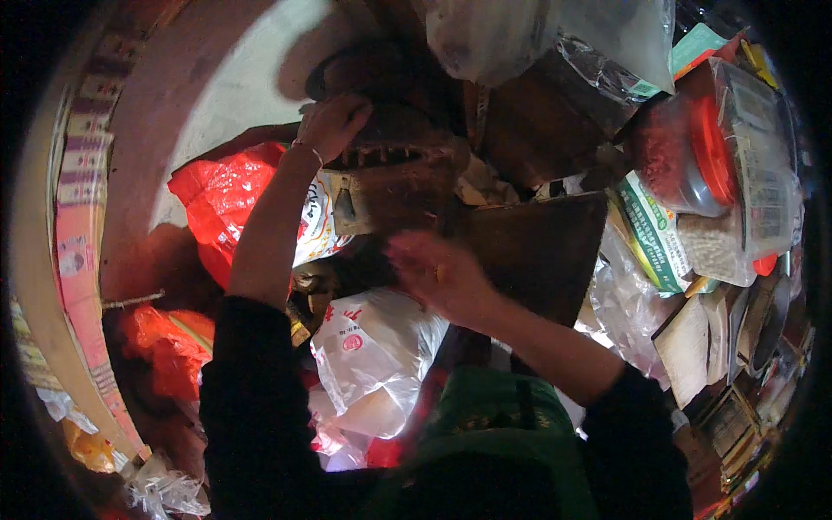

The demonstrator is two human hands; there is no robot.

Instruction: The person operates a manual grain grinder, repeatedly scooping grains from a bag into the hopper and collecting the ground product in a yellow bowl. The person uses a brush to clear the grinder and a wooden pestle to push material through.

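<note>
My left hand (335, 125) is raised at the upper middle, over the edge of a dark, worn object (396, 156) with a row of slots; whether its fingers grip anything cannot be told. Below and left of it lies a shiny red plastic bag (224, 195), beside a white bag with print (318, 227). My right hand (442, 273), slightly blurred, hovers near the centre with its fingers apart and nothing seen in them. Just below it sits a full white plastic bag (374, 351) with red print. A dark brown board or box flap (533, 247) is right of that hand.
On the right are a clear jar with a red lid (712, 153), a clear plastic container (760, 182), a green and white packet (656, 240) and crumpled clear plastic (624, 312). An orange bag (169, 351) lies at left. Large translucent bags (494, 39) are at the top.
</note>
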